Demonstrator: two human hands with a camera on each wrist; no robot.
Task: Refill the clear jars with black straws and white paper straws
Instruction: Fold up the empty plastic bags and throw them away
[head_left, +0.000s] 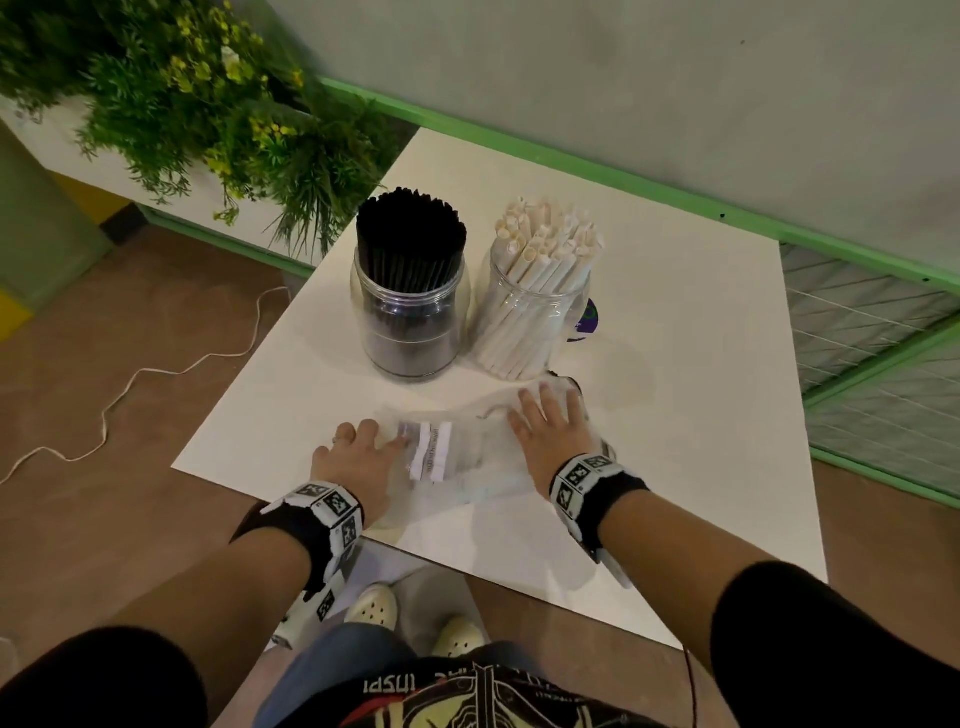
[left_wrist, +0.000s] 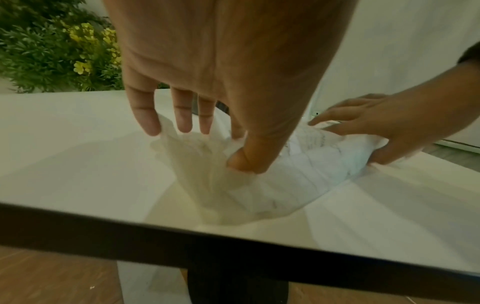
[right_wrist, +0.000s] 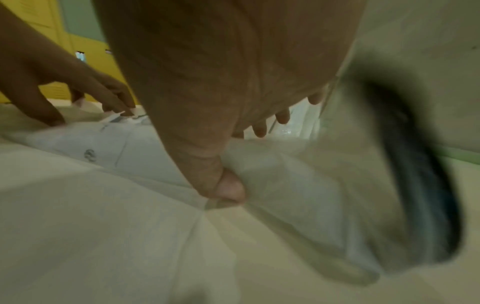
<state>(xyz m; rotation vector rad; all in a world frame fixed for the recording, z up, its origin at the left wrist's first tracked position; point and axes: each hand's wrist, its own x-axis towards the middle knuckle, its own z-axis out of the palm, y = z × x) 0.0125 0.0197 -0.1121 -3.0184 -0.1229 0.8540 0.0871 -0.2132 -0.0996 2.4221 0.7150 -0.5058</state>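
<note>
Both clear glass jars stood packed with black straws and white paper straws at mid-counter, while left hand and right hand, fingers spread, pressed the emptied clear plastic bag flat, probably to fold it.

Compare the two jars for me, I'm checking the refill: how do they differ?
The left jar holds thin black straws packed in a tight, upright bundle; the right jar holds thicker white paper straws that lean and fan out loosely. The left jar looks dark through its wall, the right one pale. Both are clear, lidless, full, and stand side by side on the white table.
</note>
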